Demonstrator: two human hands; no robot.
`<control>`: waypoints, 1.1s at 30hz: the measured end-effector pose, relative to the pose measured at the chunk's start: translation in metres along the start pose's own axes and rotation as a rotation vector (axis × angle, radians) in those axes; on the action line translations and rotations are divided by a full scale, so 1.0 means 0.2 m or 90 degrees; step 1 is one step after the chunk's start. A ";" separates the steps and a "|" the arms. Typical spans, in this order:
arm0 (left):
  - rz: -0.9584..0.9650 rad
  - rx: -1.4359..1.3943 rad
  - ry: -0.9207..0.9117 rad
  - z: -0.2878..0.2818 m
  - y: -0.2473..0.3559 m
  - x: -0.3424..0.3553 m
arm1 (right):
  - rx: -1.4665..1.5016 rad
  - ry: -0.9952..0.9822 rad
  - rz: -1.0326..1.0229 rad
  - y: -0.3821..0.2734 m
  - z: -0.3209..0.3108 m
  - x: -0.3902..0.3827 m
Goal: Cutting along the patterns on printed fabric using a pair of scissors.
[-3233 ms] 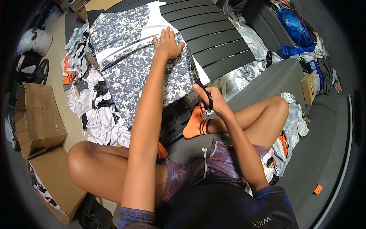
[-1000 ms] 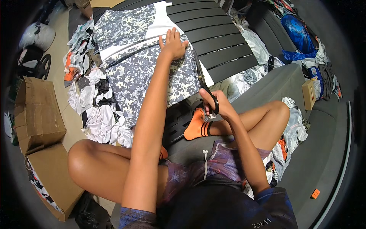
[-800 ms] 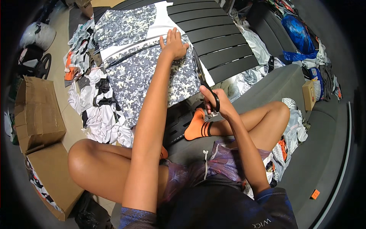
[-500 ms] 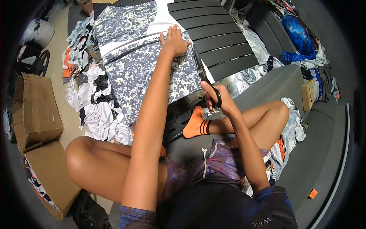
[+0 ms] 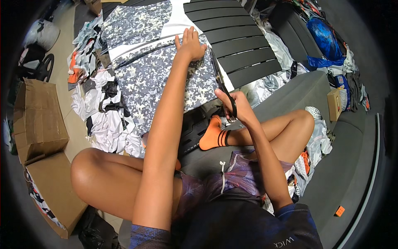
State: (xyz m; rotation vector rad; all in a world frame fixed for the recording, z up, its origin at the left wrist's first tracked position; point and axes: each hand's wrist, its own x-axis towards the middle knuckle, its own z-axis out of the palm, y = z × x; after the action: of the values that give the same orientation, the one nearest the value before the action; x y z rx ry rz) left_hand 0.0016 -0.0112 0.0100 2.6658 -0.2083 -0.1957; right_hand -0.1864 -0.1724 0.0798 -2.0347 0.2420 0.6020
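Grey-and-cream pixel-camouflage fabric pieces (image 5: 141,87) with white parts (image 5: 175,21) lie layered on a black slatted table (image 5: 246,53). My left hand (image 5: 190,47) presses flat on the fabric near its right side, fingers spread. My right hand (image 5: 238,106) grips black-handled scissors (image 5: 231,98) at the near right corner. Their blades point away from me along the fabric's right edge, next to a white strip; whether they are apart is hard to tell.
Loose fabric scraps (image 5: 112,137) heap left of the table. Open cardboard boxes (image 5: 43,120) stand at the left. I sit cross-legged on a grey sofa (image 5: 340,162) with more fabric piles, a blue plastic bundle (image 5: 323,37), a small box (image 5: 333,103) and an orange block (image 5: 340,211).
My right hand and the scissors have shifted slightly up and away from me since one second ago. My left hand stays on the fabric, also a little higher in view.
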 end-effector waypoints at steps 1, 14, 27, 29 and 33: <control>0.000 0.001 -0.001 0.00 0.00 0.00 | 0.001 0.000 0.000 0.01 0.00 0.00; 0.000 0.002 -0.037 -0.04 0.02 -0.02 | 0.094 -0.035 0.018 0.04 -0.01 0.02; -0.001 0.008 -0.046 -0.03 0.01 -0.01 | 0.059 -0.050 -0.002 0.06 -0.02 0.03; -0.003 0.008 -0.043 -0.02 0.00 0.00 | 0.066 -0.061 -0.009 0.05 -0.02 0.02; 0.013 -0.003 0.010 0.00 -0.01 0.00 | 0.101 -0.067 -0.001 0.05 -0.03 0.02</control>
State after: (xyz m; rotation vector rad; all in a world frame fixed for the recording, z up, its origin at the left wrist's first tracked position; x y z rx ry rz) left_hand 0.0022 -0.0103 0.0091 2.6591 -0.2301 -0.1691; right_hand -0.1844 -0.1822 0.0731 -1.8449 0.2178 0.6656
